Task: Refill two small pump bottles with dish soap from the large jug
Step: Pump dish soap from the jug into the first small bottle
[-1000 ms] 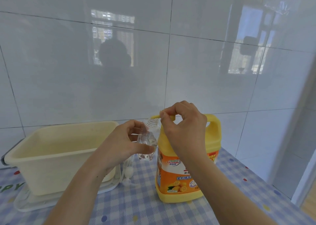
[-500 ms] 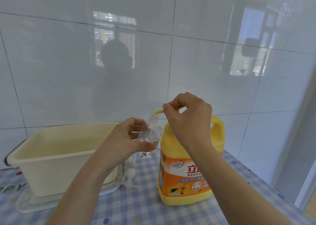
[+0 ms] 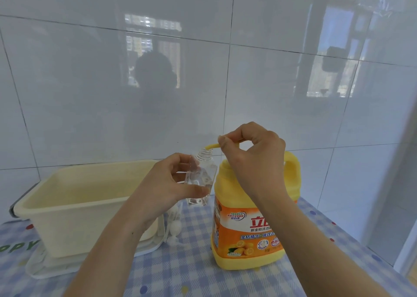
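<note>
A large yellow jug (image 3: 252, 229) with an orange label stands on the checked tablecloth. My right hand (image 3: 255, 157) sits over its top, fingers curled round the yellow pump head, whose spout (image 3: 211, 146) points left. My left hand (image 3: 167, 184) holds a small clear bottle (image 3: 202, 175) upright beside the jug, its open threaded neck right under the spout tip. The small bottle looks clear inside, with little or nothing in it. A white pump top with its tube (image 3: 174, 226) lies on the cloth below the bottle.
A cream plastic tub (image 3: 74, 204) sits on a clear tray (image 3: 45, 265) at the left. A glossy white tiled wall stands close behind. The blue checked tablecloth (image 3: 180, 269) runs to the table's right edge near a doorway.
My right hand and the pump head have risen a little above the jug. The small bottle in my left hand has moved slightly up under the spout.
</note>
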A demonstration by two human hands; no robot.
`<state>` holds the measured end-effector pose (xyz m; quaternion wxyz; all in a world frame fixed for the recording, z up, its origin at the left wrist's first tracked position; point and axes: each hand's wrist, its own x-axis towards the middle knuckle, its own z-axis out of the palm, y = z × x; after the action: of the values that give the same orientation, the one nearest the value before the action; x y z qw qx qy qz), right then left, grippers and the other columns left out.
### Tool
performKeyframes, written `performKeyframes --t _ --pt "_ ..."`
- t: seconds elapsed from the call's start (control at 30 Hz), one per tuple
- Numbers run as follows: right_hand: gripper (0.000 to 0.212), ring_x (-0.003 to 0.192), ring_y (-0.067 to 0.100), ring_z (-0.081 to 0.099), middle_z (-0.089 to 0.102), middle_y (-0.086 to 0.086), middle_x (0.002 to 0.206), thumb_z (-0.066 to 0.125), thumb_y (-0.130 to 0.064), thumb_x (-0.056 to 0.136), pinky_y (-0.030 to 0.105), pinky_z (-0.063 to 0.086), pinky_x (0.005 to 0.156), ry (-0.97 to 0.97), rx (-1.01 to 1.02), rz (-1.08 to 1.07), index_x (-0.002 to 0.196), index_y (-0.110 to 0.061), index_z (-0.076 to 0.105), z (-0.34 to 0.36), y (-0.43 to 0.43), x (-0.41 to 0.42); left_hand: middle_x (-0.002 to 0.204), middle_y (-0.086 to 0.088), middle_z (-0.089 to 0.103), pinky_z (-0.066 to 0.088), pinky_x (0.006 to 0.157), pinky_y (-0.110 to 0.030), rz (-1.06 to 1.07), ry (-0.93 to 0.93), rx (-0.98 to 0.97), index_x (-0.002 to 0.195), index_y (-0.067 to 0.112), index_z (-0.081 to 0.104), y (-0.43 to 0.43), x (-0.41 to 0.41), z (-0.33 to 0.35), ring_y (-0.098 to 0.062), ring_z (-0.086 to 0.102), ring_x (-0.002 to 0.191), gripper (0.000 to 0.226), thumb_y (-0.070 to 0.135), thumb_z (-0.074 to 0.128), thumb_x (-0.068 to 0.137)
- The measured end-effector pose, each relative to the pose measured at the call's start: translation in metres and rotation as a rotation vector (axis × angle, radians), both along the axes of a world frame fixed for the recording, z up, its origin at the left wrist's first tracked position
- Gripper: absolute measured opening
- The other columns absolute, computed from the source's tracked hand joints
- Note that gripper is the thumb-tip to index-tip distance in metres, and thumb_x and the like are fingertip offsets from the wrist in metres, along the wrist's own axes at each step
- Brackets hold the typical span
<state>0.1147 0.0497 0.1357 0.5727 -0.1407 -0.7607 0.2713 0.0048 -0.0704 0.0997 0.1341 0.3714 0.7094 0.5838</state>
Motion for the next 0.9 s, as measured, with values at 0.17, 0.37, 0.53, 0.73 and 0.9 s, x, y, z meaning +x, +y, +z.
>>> performKeyframes --t 0.17,0.37,0.53,0.73,0.9 --pt "0.016 0.074 0.019 0.057 0.063 0.000 0.068 0.069 -0.015 0.079 0.037 0.046 0.070 0.018 0.059 -0.016 0.066 -0.008 0.065 -0.011 0.000 -0.005 0.100 0.008 0.073 0.055 0.091 -0.038 -0.013 0.008 -0.030 0.102 0.024 0.066 0.000 0.000 -0.002 -0.011 0.070 0.093 0.051 0.005 0.088 0.060" --pt "0.017 0.068 0.020 0.054 0.060 0.002 0.064 0.065 -0.017 0.077 0.037 0.044 0.060 0.031 0.160 -0.073 0.062 -0.007 0.062 -0.021 0.001 -0.006 0.102 0.004 0.072 0.055 0.094 -0.043 -0.022 -0.007 -0.067 0.098 0.022 0.067 0.003 0.003 -0.002 -0.015 0.070 0.095 0.059 0.012 0.093 0.046" --pt "0.018 0.069 0.021 0.055 0.061 0.003 0.065 0.064 -0.017 0.078 0.037 0.044 0.060 0.013 0.189 -0.080 0.064 -0.006 0.062 -0.020 0.002 -0.004 0.101 0.003 0.073 0.056 0.092 -0.047 -0.026 -0.020 -0.063 0.096 0.021 0.068 0.003 0.008 -0.001 -0.019 0.071 0.095 0.063 0.022 0.091 0.038" --pt "0.018 0.067 0.020 0.055 0.062 0.001 0.065 0.064 -0.019 0.077 0.030 0.037 0.062 0.013 0.194 -0.091 0.063 -0.008 0.063 -0.020 0.002 -0.004 0.105 -0.002 0.073 0.055 0.094 -0.047 -0.032 -0.029 -0.074 0.103 0.016 0.066 0.002 0.011 -0.001 -0.022 0.070 0.098 0.060 0.011 0.090 0.049" --pt "0.018 0.068 0.022 0.055 0.061 0.001 0.064 0.063 -0.019 0.077 0.031 0.037 0.065 0.025 0.183 -0.084 0.063 -0.008 0.062 -0.019 0.004 -0.004 0.104 -0.001 0.073 0.056 0.093 -0.048 -0.034 -0.042 -0.061 0.104 0.018 0.065 0.004 0.009 -0.001 -0.021 0.070 0.098 0.064 0.019 0.085 0.043"
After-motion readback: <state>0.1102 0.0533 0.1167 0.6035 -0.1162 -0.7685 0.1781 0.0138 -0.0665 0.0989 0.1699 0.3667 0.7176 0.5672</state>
